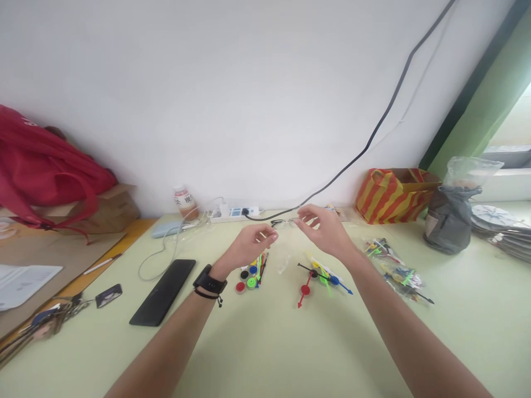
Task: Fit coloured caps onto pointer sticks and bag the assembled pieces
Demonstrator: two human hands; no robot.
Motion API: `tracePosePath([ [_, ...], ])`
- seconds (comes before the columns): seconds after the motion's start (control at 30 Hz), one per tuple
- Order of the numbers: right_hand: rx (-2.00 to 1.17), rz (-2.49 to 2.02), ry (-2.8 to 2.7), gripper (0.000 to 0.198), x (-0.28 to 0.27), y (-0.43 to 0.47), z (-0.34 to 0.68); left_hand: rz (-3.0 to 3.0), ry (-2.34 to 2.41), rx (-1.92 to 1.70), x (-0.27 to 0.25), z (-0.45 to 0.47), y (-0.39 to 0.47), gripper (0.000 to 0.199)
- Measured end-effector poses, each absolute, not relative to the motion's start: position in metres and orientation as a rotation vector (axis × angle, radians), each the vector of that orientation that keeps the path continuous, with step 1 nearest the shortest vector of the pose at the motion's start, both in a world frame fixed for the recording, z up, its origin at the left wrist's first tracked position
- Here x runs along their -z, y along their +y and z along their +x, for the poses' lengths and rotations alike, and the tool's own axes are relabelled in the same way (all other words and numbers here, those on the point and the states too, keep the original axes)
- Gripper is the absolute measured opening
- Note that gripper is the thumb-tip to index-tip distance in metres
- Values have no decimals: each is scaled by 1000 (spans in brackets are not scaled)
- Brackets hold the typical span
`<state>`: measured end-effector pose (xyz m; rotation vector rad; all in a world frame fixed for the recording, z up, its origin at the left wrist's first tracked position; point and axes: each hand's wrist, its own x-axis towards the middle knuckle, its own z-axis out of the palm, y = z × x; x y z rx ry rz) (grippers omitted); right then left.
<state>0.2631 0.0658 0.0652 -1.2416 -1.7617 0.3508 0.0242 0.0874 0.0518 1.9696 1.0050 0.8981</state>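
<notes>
left hand (251, 243): raised over the counter (265, 342), fingers pinched on a small clear plastic bag (284, 251), barely seen
right hand (326, 229): fingers loosely spread, touching the bag's top
bottle (185, 202): near the back edge, label writing can't be read

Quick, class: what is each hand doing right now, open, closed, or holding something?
Left hand: fingers pinched shut on a thin clear plastic bag.
Right hand: fingers loosely curled at the bag's other edge; whether it grips cannot be told.
</notes>
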Motion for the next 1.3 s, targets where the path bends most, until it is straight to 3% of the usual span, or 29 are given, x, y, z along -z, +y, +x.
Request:
tracePosePath([
  [0.4, -1023, -1196, -1579, 41, -62, 69, 278, 1695, 880, -820, -64, 13, 87, 44],
  [0.7, -1198, -996, -1717, 30, -78, 57, 282, 1780, 851, -763, -73, 8, 88, 44],
  [1.07, -1647, -618, -2062, 63, -80, 52, 293, 1709, 656, -613, -82, 19, 71, 45],
  [1.23, -1615, -765, -1959, 47, -78, 54, 295, 1793, 737, -581, -83, 10, 77, 55],
  [1.3, -1592, -789, -1876, 47, -79, 53, 297, 1833, 789, -595, -83, 7, 79, 50],
])
